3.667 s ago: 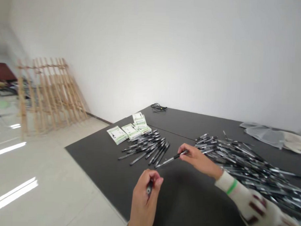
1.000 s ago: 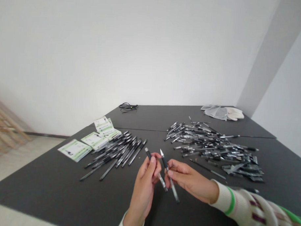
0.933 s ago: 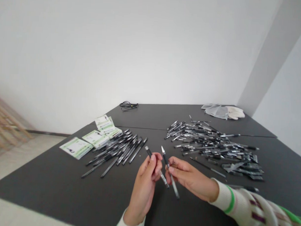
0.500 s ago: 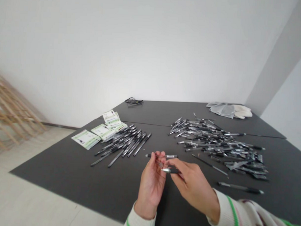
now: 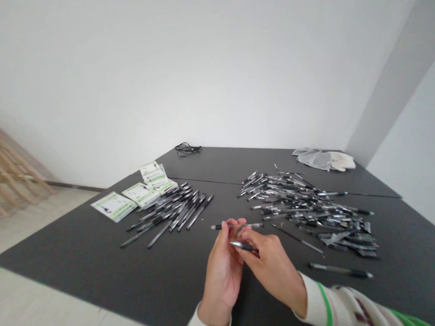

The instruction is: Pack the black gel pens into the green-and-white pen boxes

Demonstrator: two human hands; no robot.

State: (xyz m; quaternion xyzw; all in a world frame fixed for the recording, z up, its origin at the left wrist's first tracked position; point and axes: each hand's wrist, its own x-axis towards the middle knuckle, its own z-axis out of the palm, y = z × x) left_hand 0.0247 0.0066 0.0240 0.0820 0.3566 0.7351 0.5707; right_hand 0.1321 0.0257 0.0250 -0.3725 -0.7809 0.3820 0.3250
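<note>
My left hand (image 5: 224, 268) is palm up, its thumb and fingers closed around a clear-barrelled pen (image 5: 256, 225). This pen lies crosswise at the fingertips, with a silver tip and dark grip sticking out on the left. My right hand (image 5: 273, 267) meets the left one, its thumb and fingers pinching a second pen with a silver tip and black grip (image 5: 242, 245). The rear of that second pen is hidden by the hand. A small greyish piece (image 5: 241, 229) shows between the fingertips, too blurred to name.
Left on the black table (image 5: 163, 284) lie pens in rows (image 5: 180, 207) beside green-and-white cards (image 5: 114, 206). A heap of pens (image 5: 319, 204) spreads at right, with a single pen (image 5: 340, 270) nearer. A black cable (image 5: 188, 148) and pale gloves (image 5: 341, 161) lie at the back.
The view has turned slightly right, so the table's things sit further left. The left hand's pen now shows more at its right end, and the right hand's pen tip has tilted slightly upward.
</note>
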